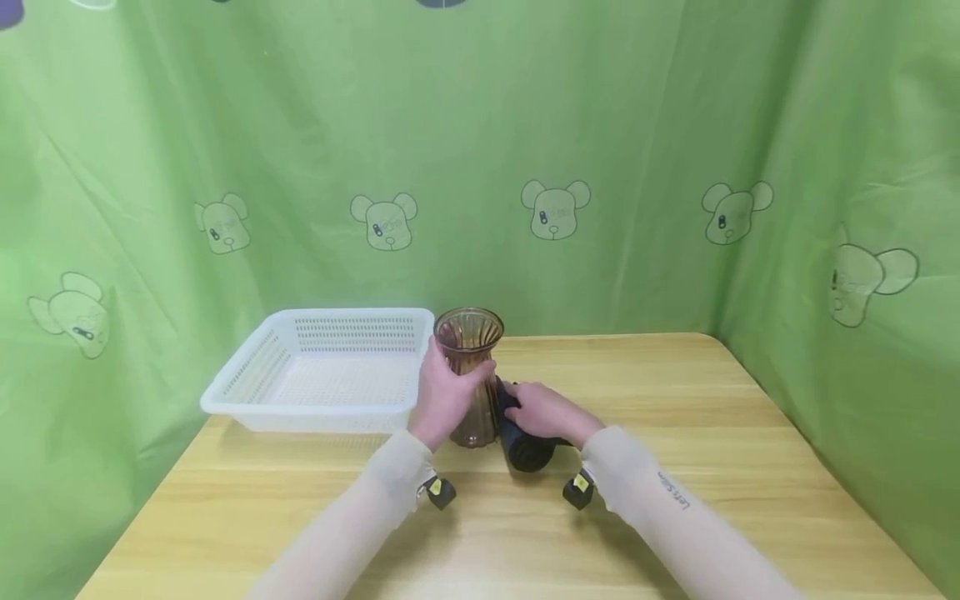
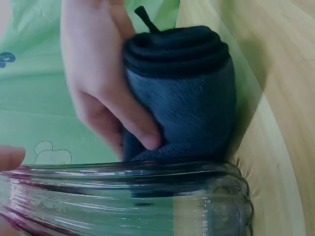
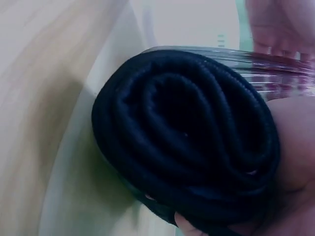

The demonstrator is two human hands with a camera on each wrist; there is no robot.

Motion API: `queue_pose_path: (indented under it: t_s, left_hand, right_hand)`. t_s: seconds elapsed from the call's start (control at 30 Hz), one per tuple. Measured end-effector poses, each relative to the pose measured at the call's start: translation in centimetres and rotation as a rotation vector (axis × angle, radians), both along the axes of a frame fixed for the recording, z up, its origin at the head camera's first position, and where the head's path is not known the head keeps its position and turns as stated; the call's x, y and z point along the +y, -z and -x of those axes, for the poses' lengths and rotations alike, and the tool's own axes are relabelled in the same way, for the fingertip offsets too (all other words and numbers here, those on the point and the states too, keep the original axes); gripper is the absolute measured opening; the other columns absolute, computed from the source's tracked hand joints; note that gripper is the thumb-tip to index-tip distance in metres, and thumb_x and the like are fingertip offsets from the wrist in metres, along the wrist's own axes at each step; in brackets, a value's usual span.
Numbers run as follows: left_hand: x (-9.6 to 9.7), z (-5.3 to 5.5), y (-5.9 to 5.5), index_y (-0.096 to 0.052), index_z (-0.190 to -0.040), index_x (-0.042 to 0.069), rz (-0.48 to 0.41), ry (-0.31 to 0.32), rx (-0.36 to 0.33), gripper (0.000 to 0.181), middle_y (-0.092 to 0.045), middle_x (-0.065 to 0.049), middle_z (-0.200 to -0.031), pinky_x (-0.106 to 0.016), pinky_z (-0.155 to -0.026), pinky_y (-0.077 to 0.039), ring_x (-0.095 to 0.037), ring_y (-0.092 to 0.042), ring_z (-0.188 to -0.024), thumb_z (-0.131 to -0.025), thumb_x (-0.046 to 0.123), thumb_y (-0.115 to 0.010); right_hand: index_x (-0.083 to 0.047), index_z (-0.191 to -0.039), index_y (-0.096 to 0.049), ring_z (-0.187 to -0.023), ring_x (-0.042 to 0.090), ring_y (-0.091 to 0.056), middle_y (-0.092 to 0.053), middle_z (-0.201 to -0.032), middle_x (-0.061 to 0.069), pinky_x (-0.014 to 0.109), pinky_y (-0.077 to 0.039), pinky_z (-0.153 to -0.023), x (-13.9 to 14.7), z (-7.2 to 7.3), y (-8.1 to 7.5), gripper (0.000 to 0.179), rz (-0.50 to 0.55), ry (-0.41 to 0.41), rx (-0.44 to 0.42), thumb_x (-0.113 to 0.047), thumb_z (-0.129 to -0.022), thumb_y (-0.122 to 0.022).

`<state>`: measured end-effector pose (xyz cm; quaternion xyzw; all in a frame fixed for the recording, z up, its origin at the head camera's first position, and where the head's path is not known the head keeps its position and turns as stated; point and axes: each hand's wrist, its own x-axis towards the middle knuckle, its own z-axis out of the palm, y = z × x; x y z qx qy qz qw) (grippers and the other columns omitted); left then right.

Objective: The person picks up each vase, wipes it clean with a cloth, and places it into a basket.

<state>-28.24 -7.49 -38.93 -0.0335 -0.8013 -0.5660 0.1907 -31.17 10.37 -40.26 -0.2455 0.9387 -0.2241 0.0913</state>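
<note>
Amber-brown ribbed glass, that's the vase (image 1: 468, 375) I've got standing upright near the middle of the wooden table (image 1: 712, 433) in the head view, flared at the rim, narrower at the waist. My left hand (image 1: 444, 396) is wrapped around its waist, fingers curled on the glass. Just right of it, my right hand (image 1: 546, 411) grips a dark navy rolled towel (image 1: 525, 446) lying on the table, touching the vase's base. A white perforated basket (image 1: 322, 375) sits to the left, just beside the vase.

Left wrist view: the glass ridges (image 2: 147, 201) run across the bottom, and the towel roll (image 2: 182, 93) sits tight against them, with the right hand's fingers (image 2: 123, 113) curled round its side.

Right wrist view: I'm looking at the towel's end (image 3: 187, 142), a tight spiral of fuzzy dark layers, the vase (image 3: 275, 66) right behind it.
</note>
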Motion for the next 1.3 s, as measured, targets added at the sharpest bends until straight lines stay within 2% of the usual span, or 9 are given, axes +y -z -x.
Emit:
queue_pose_path:
  t_s: [0.1,0.27,0.47,0.57,0.7,0.87,1.0,1.13,1.3]
  left_hand:
    - [-0.1,0.2,0.1,-0.044,-0.145,0.017,0.014,-0.026,0.019,0.081,-0.049,-0.005,-0.137,-0.045,-0.113,-0.043,-0.021,-0.052,-0.127,-0.078,0.036,-0.085]
    - [-0.2,0.4,-0.2,-0.045,-0.144,0.016,0.058,-0.029,0.045,0.079,-0.054,-0.005,-0.136,-0.046,-0.111,-0.045,-0.023,-0.054,-0.126,-0.077,0.032,-0.084]
    - [-0.2,0.1,-0.6,-0.04,-0.147,0.018,0.067,0.004,0.004,0.082,-0.058,-0.006,-0.141,-0.049,-0.114,-0.042,-0.025,-0.053,-0.133,-0.078,0.029,-0.082]
    - [-0.1,-0.1,-0.6,-0.04,-0.147,0.019,0.05,0.047,-0.019,0.078,-0.059,-0.007,-0.141,-0.049,-0.111,-0.045,-0.025,-0.055,-0.131,-0.08,0.027,-0.079]
    - [-0.1,-0.1,-0.7,-0.043,-0.144,0.019,0.035,0.045,-0.017,0.074,-0.061,-0.006,-0.138,-0.047,-0.109,-0.048,-0.024,-0.058,-0.128,-0.081,0.032,-0.08]
    - [-0.2,0.0,-0.6,-0.045,-0.143,0.015,0.054,-0.015,-0.004,0.083,-0.051,-0.006,-0.133,-0.044,-0.111,-0.046,-0.023,-0.054,-0.124,-0.075,0.041,-0.086]
    - [-0.2,-0.1,-0.4,-0.046,-0.142,0.014,0.079,-0.042,-0.015,0.084,-0.048,-0.006,-0.129,-0.043,-0.11,-0.046,-0.023,-0.052,-0.121,-0.074,0.039,-0.087]
    - [-0.2,-0.1,-0.3,-0.046,-0.143,0.015,0.095,-0.052,-0.024,0.084,-0.052,-0.005,-0.132,-0.044,-0.111,-0.045,-0.022,-0.053,-0.124,-0.074,0.037,-0.088]
    - [-0.2,0.0,-0.4,-0.048,-0.139,0.016,0.11,-0.061,-0.001,0.076,-0.058,-0.004,-0.132,-0.045,-0.107,-0.049,-0.022,-0.056,-0.123,-0.076,0.033,-0.085]
  right_hand:
    - [-0.003,-0.148,-0.047,-0.081,0.018,-0.063,-0.066,-0.128,0.023,0.037,-0.056,-0.082,0.1,0.0,-0.8,0.054,0.032,0.006,0.012,-0.017,-0.098,-0.06]
    - [-0.005,-0.147,-0.05,-0.08,0.019,-0.064,-0.067,-0.126,0.024,0.036,-0.056,-0.077,0.3,-0.3,-4.2,0.052,0.087,-0.003,0.086,-0.019,-0.098,-0.06]
    - [-0.004,-0.131,-0.063,-0.079,0.023,-0.064,-0.071,-0.107,0.019,0.036,-0.055,-0.071,0.4,-0.4,-7.4,0.036,0.122,0.033,0.178,-0.021,-0.1,-0.059]
    - [-0.002,-0.127,-0.065,-0.085,0.024,-0.066,-0.071,-0.108,0.018,0.04,-0.057,-0.076,0.3,-0.2,-7.0,0.034,0.093,0.032,0.205,-0.02,-0.1,-0.058]
    - [0.0,-0.135,-0.06,-0.096,0.03,-0.068,-0.07,-0.116,0.024,0.047,-0.058,-0.085,-0.1,0.0,-4.8,0.038,0.024,-0.002,0.205,-0.016,-0.1,-0.057]
    - [0.0,-0.146,-0.049,-0.107,0.035,-0.068,-0.063,-0.13,0.029,0.049,-0.056,-0.096,-0.2,0.2,-1.2,0.049,-0.034,-0.008,0.088,-0.013,-0.099,-0.057]
    - [-0.003,-0.147,-0.048,-0.111,0.033,-0.066,-0.059,-0.136,0.027,0.05,-0.053,-0.1,0.2,0.5,0.4,0.052,-0.019,0.004,0.029,-0.013,-0.098,-0.059]
    - [-0.003,-0.145,-0.052,-0.109,0.031,-0.066,-0.062,-0.134,0.025,0.051,-0.053,-0.1,0.7,0.7,-0.2,0.049,0.038,-0.012,0.073,-0.014,-0.097,-0.06]
    - [-0.005,-0.146,-0.051,-0.097,0.027,-0.067,-0.061,-0.135,0.025,0.046,-0.056,-0.09,1.0,0.5,-3.1,0.049,0.141,-0.018,0.116,-0.015,-0.099,-0.058]
